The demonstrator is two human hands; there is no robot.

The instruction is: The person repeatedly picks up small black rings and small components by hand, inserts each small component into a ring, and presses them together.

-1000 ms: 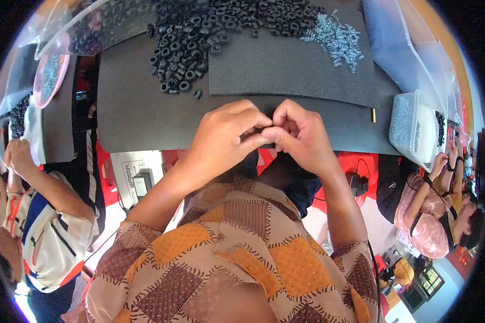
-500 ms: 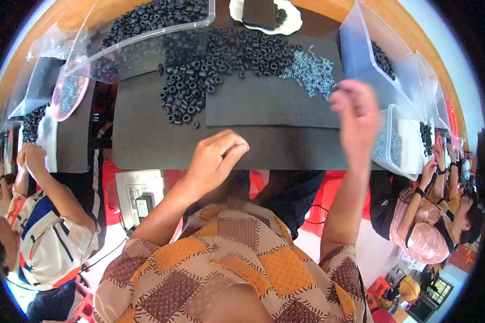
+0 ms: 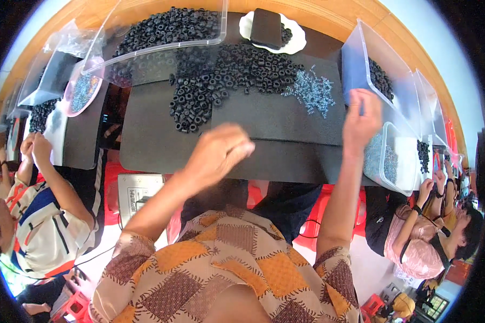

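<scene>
My left hand (image 3: 219, 154) hovers over the front part of the dark table, its fingers curled in and the thumb against them. It is slightly blurred, and whatever it may hold is hidden. My right hand (image 3: 362, 121) is raised beside the right end of the dark mat (image 3: 264, 118), fingertips drawn together. Nothing I can name shows in its fingers. To its left is a loose pile of small bluish metal springs (image 3: 312, 94). Beyond my left hand spreads a heap of black ring-shaped parts (image 3: 194, 99), reaching across the back of the mat.
A clear bin (image 3: 170, 47) of black rings stands at the back left. A white dish (image 3: 295, 39) with a dark block (image 3: 266, 28) sits at the back. Right of the table are a clear bin (image 3: 355, 59) and a tub (image 3: 389, 161) of springs. Co-workers sit on both sides.
My right hand has shifted away from the springs toward the right, its fingers drawn more upright. My left hand has come slightly nearer the heap of rings. The whole view has tilted a little upward.
</scene>
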